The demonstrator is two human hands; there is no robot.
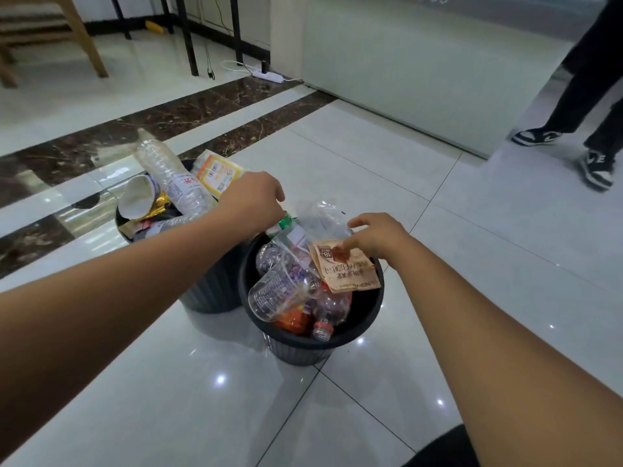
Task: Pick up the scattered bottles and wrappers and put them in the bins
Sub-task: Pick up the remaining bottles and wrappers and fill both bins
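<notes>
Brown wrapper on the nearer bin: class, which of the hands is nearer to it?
Right. The right hand pinches the brown wrapper at its top; the left hand is apart, to its left.

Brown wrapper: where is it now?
Head view, right of centre: the wrapper tops the near bin, by its right rim, pinched by the right hand, beside a clear bottle.
</notes>
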